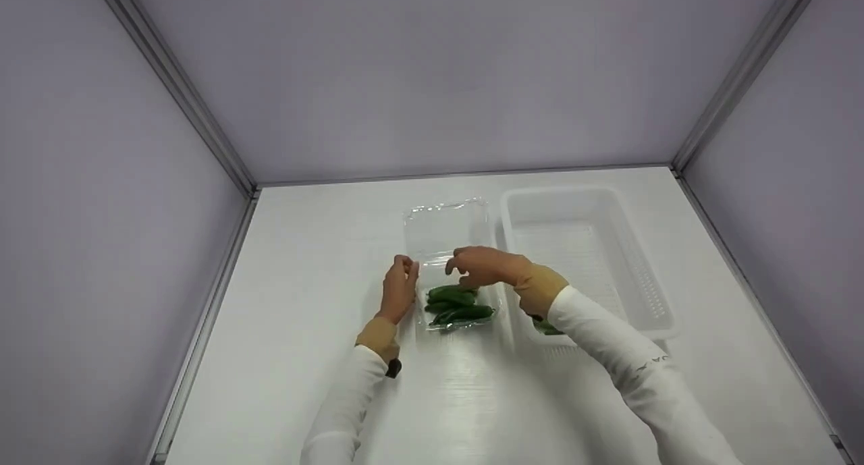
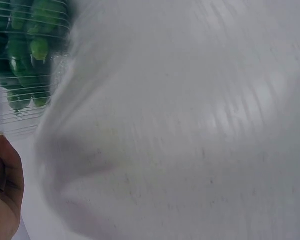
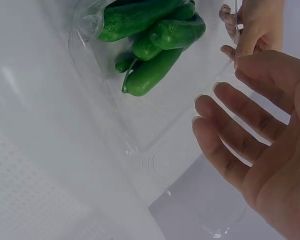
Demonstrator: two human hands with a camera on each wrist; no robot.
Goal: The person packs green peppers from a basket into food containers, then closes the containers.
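Observation:
A clear plastic clamshell container [image 1: 445, 225] lies open on the white table, its lid folded toward the back. Several green peppers [image 1: 455, 304] lie in its near half and show up close in the right wrist view as peppers [image 3: 155, 45]. My left hand [image 1: 407, 266] pinches the container's left rim, and the same hand [image 3: 247, 27] appears at the rim in the right wrist view. My right hand [image 1: 455, 266] hovers just above the peppers; its fingers [image 3: 225, 120] are spread and hold nothing. The left wrist view shows the peppers [image 2: 25, 50] blurred through plastic.
A white perforated plastic basket [image 1: 644, 276] stands right of the container, close to my right forearm. Something green [image 1: 547, 327] shows in its near end, mostly hidden by my sleeve. Grey walls enclose the table on three sides.

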